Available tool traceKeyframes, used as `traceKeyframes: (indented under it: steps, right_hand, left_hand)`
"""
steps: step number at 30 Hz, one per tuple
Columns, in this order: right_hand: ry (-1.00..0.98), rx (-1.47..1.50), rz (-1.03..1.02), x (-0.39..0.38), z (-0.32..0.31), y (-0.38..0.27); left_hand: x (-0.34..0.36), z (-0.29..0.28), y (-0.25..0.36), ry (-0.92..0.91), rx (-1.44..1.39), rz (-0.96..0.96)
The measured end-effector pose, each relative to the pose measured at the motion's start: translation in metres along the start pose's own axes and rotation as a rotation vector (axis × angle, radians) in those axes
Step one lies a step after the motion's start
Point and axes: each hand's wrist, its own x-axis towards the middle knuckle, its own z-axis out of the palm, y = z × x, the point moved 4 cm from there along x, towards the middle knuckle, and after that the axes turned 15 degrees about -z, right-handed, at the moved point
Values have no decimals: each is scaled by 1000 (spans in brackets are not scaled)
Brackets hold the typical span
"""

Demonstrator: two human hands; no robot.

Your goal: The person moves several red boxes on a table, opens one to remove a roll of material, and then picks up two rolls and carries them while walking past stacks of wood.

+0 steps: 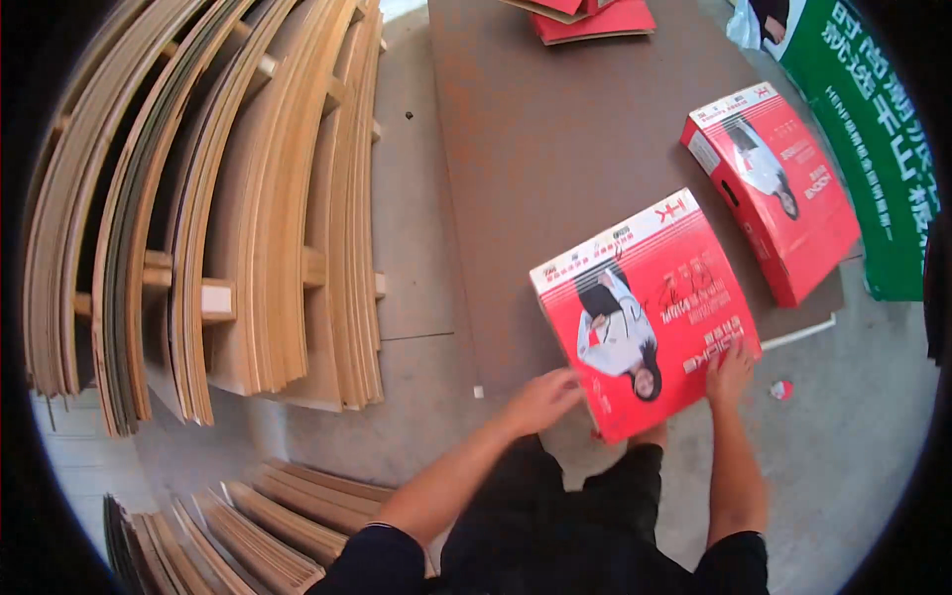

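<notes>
A flat red cardboard box [684,327] with a white edge strip and a printed picture of a person is in front of me. My left hand [550,399] grips its left near side, with some fingertips hidden at the edge. At the near right corner, my right hand [732,373] holds the box with its fingers over the printed top. The box's near end reaches past the edge of a brown board [516,149], over my legs. Whether its far end touches the board cannot be told. A similar red box [783,188] lies just beyond, to the right.
Tall stacks of wooden panels [268,218] with spacer blocks stand at the left, and more panels [288,516] are at the lower left. Other red cardboard [600,22] lies at the far end. A green printed banner [873,149] borders the right. A small red-and-white object [781,390] is on the floor.
</notes>
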Motion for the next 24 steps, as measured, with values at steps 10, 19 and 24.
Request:
traceKeyframes:
  steps: [10,19,24]
  right_hand:
    - [-826,253,194,-468,158,62]
    - [-151,981,543,-252,54,-73]
    - [112,1012,46,-147,-73,-235]
  left_hand:
    - [-351,-55,-480,332,-126,-1003]
    - [-319,-74,-400,693,-52,-572]
    - [-256,-178,-397,684,-70,-509]
